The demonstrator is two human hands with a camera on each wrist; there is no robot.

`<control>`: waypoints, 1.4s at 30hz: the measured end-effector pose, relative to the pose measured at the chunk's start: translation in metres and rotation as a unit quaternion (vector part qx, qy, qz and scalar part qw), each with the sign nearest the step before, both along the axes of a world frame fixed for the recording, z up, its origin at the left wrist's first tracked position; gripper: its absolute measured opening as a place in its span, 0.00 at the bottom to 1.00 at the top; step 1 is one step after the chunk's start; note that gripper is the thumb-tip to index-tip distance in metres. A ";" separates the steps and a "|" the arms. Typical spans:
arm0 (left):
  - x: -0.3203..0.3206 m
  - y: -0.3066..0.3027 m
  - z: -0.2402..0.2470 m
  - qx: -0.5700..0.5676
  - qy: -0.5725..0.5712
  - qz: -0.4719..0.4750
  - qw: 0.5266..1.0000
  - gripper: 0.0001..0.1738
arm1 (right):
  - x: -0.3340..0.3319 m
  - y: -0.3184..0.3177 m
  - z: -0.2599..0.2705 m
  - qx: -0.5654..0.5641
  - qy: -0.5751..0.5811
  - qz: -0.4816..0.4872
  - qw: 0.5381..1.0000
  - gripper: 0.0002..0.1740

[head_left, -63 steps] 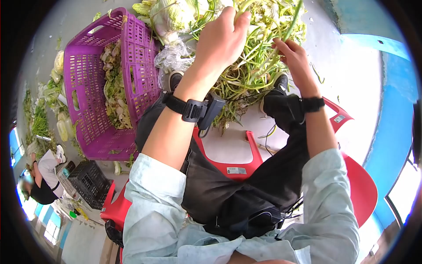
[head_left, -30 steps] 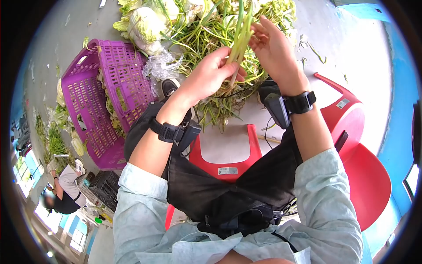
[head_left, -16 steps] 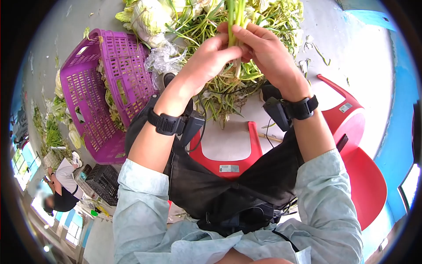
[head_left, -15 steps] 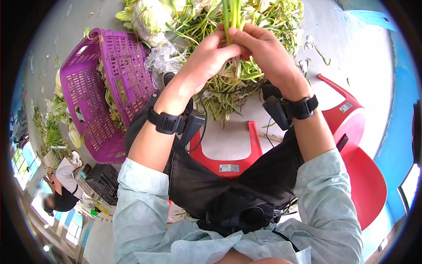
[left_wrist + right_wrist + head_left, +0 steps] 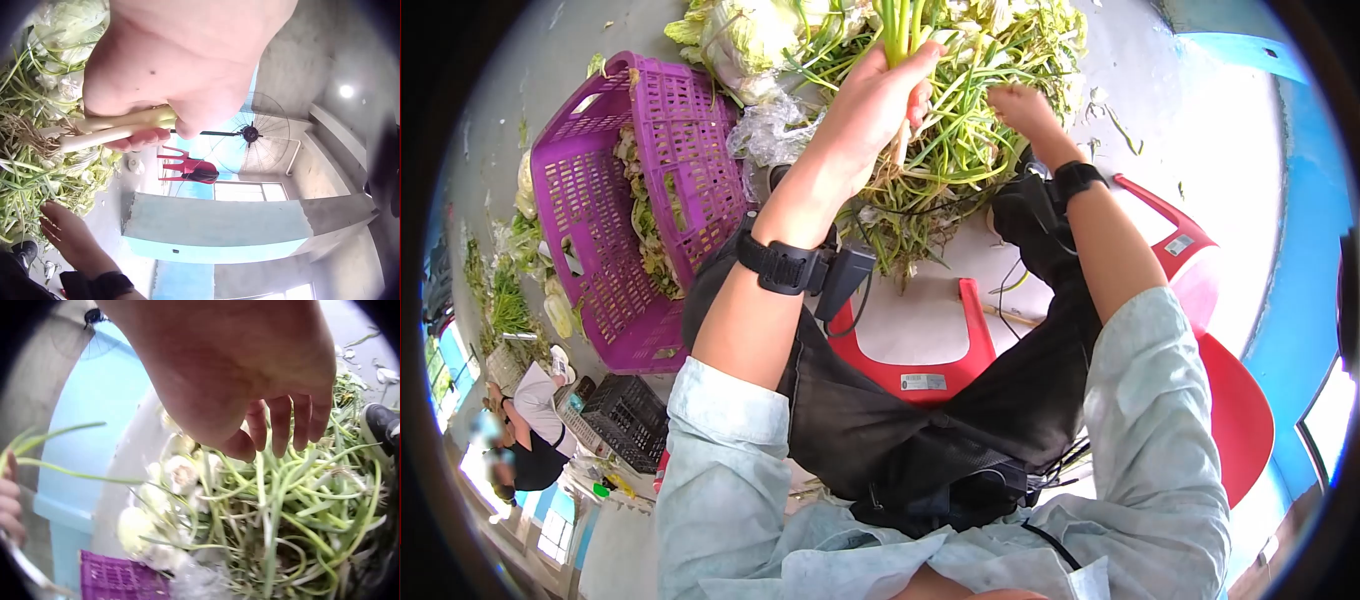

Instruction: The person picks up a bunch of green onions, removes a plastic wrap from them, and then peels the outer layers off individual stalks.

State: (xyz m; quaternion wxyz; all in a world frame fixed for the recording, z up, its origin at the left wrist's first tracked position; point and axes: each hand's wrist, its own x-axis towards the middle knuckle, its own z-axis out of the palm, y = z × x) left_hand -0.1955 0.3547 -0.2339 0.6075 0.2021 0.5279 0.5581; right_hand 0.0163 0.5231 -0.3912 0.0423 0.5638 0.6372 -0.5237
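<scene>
My left hand (image 5: 870,115) grips a small bunch of green onions (image 5: 897,35), green leaves up and white stalks below the fist. In the left wrist view the white stalks (image 5: 103,134) with stringy roots stick out of the curled left hand (image 5: 169,69). My right hand (image 5: 1022,108) holds nothing and hovers at the right side of the heap of loose green onions (image 5: 970,130). Its fingers hang down, loosely bent and apart, in the right wrist view, where the hand (image 5: 250,381) is above the heap (image 5: 294,512).
A purple crate (image 5: 615,220) with leaf scraps lies tilted at the left, beside clear plastic film (image 5: 775,130). Cabbages (image 5: 750,45) lie behind it. Red chair parts (image 5: 920,380) are by the legs. A person (image 5: 530,430) is at the far left near a black crate (image 5: 628,420).
Both hands were together at the bunch; my right hand has let go and moved right and down over the heap. My left hand has risen slightly to the left with the green onions.
</scene>
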 end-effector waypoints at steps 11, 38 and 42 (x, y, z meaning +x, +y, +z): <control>-0.014 -0.003 0.013 -0.014 -0.006 0.036 0.999 0.15 | 0.007 -0.047 -0.097 0.078 -0.205 0.159 0.963 0.29; 0.013 -0.008 -0.011 -0.187 -0.115 -0.049 0.974 0.15 | -0.030 -0.054 0.180 0.242 0.211 -0.038 0.946 0.21; 0.014 -0.004 -0.009 -0.127 -0.188 0.024 0.974 0.18 | -0.037 -0.069 0.184 0.201 0.292 -0.086 0.931 0.17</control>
